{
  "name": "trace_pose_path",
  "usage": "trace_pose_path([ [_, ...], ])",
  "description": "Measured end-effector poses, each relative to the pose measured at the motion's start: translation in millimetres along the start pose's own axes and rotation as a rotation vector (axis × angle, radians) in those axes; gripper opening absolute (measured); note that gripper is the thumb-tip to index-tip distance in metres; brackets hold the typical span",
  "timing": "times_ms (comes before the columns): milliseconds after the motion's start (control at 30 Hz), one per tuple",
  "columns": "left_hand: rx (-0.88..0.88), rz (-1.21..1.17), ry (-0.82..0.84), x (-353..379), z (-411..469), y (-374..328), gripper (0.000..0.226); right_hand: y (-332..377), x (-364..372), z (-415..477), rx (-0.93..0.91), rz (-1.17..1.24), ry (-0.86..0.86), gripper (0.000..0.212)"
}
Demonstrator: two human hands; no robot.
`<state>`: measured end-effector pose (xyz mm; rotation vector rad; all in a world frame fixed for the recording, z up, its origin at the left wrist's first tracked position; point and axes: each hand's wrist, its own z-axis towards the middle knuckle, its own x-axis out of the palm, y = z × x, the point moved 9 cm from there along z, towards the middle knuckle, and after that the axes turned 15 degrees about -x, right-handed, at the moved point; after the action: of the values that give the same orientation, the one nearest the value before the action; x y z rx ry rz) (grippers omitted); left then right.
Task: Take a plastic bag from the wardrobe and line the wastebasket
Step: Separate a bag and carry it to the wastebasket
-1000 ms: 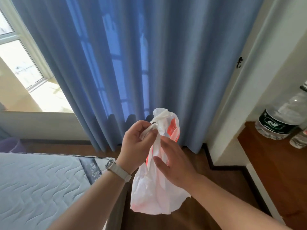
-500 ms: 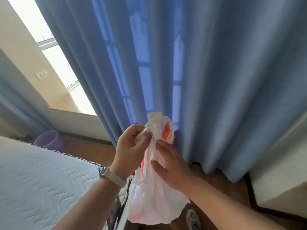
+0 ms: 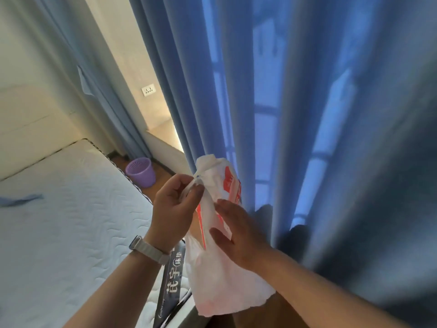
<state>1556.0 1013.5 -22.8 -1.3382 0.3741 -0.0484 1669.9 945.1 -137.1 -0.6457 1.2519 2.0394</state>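
Note:
A white plastic bag (image 3: pixel 222 278) with red print hangs crumpled in front of me, between both hands. My left hand (image 3: pixel 175 207), with a watch on its wrist, pinches the bag's upper handle part between thumb and fingers. My right hand (image 3: pixel 238 235) rests against the bag's right side with fingers pressed on the film. A purple wastebasket (image 3: pixel 141 171) with a perforated wall stands on the wooden floor beyond the mattress corner, well away from both hands. The wardrobe is out of view.
A bare quilted mattress (image 3: pixel 59 221) fills the lower left, its labelled edge just below my left wrist. Blue curtains (image 3: pixel 307 114) hang close on the right and behind the bag. A narrow floor strip runs between mattress and curtain toward the wastebasket.
The view has swung left: the shelf with bottles is gone and the purple wastebasket has come into sight. Both hands keep the same hold on the bag.

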Motion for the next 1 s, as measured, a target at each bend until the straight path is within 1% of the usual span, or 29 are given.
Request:
trace_pose_path([
  [100,-0.014,0.025,-0.067,-5,19,6,0.020,-3,2,27,-0.048,0.030,0.033,0.050],
  [200,-0.029,0.006,-0.104,-9,38,16,0.031,-14,14,53,-0.080,0.061,0.088,0.050],
  [300,-0.052,-0.023,-0.126,-12,66,31,0.023,-31,31,81,-0.107,0.064,0.129,0.051],
  [400,-0.065,-0.055,-0.144,-21,101,50,0.023,-49,45,115,-0.128,0.051,0.156,0.052],
  [533,-0.088,-0.093,-0.166,-41,153,71,0.011,-71,63,174,-0.132,0.055,0.195,0.051],
  [633,-0.105,-0.112,-0.192,-61,190,84,0.009,-83,85,218,-0.180,0.034,0.245,0.051],
  [767,-0.114,-0.136,-0.219,-90,233,96,0.006,-95,111,272,-0.212,0.019,0.243,0.053],
  [867,-0.120,-0.141,-0.251,-111,255,103,0.004,-94,123,305,-0.259,0.079,0.206,0.053],
  [1000,-0.118,-0.133,-0.307,-140,278,110,0.009,-87,141,345,-0.313,0.111,0.217,0.052],
])
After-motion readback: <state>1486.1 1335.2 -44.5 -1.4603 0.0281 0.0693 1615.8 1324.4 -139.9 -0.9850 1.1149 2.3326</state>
